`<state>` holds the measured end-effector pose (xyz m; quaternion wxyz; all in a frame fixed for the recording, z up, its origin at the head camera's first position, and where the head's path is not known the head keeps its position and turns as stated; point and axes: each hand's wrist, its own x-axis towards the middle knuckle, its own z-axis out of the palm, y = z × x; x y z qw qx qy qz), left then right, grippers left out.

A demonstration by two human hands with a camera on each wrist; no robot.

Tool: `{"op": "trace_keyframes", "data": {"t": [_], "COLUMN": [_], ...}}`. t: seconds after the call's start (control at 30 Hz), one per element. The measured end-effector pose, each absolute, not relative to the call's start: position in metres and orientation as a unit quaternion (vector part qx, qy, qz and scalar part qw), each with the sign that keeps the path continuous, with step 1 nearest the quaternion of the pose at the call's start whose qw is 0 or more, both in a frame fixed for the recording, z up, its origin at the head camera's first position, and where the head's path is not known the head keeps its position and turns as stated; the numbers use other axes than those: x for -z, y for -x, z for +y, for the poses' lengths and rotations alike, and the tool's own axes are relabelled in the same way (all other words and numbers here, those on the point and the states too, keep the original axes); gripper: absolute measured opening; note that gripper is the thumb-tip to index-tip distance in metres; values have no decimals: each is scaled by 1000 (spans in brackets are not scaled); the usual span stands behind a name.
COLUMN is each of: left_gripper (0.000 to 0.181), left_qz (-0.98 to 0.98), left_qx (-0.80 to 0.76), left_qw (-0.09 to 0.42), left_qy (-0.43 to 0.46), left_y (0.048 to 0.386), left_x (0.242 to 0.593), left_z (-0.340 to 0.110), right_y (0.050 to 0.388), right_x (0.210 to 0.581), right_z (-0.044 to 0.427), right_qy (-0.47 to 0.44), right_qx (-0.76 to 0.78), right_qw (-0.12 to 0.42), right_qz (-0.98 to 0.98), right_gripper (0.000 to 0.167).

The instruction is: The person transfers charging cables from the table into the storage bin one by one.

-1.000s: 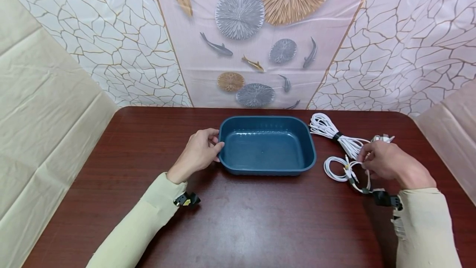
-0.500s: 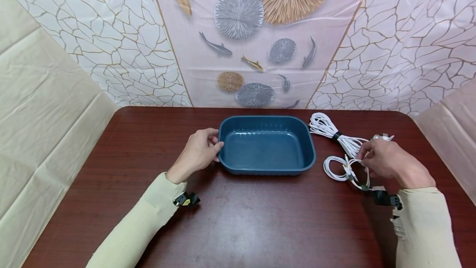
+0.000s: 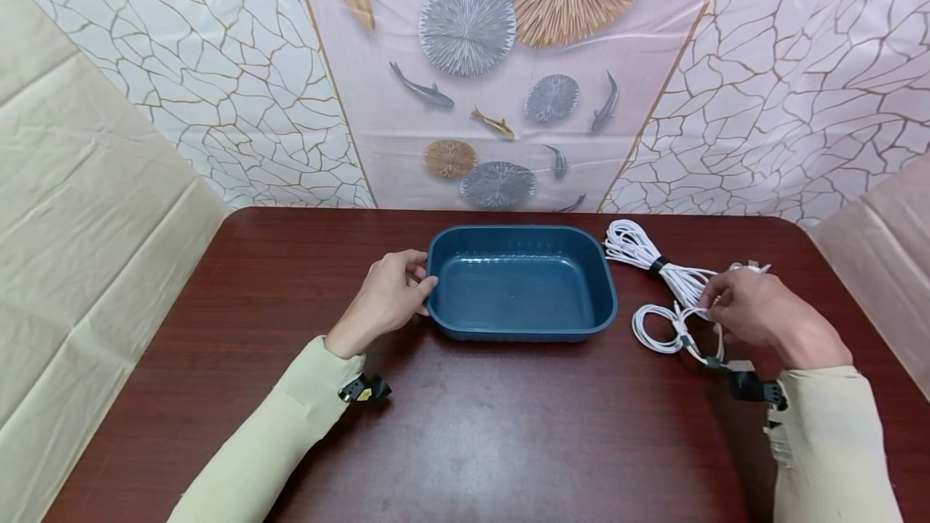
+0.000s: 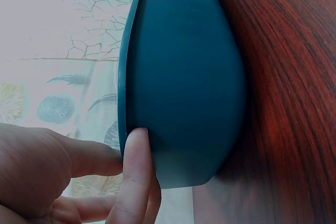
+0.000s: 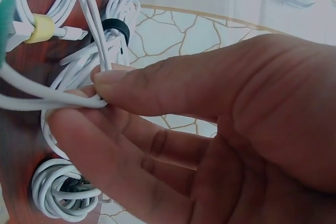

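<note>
A dark blue rectangular plastic basin stands on the table with nothing in it. At its left end, my left hand pinches the rim, the thumb over the edge and fingers against the outer wall. To the basin's right lies a small coiled white cable. My right hand pinches a loop of it between thumb and fingers; in the right wrist view the held cable bends at the fingertips. A yellow band wraps part of a cable near a connector.
Behind the small coil lies a larger white cable bundle with a black tie. Another white coil shows in the right wrist view. A patterned sheet hangs behind the brown table.
The near part of the small coiled cable has shifted slightly away from the table's front, in the right hand's pinch. Both hands and the basin stay almost where they were.
</note>
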<state>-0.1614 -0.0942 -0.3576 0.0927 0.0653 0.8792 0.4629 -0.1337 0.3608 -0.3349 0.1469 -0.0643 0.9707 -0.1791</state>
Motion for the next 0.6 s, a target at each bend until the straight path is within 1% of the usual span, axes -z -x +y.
{"op": "trace_keyframes", "data": {"t": [0.17,0.37,0.6], "left_gripper": [44,44,44], "left_qz": [879,880,879], "left_qx": [-463,-462,-463], "left_qw": [92,92,96], "left_qy": [-66,-67,-62], "left_y": [162,161,161], "left_x": [358,358,357], "left_z": [-94,-94,-94], "right_y": [135,134,132], "right_x": [334,332,329], "right_z": [360,357,354], "right_qy": [53,51,37], "right_qx": [189,193,193], "right_qw": [155,140,129], "right_qz": [968,970,972], "right_gripper": [12,16,14]}}
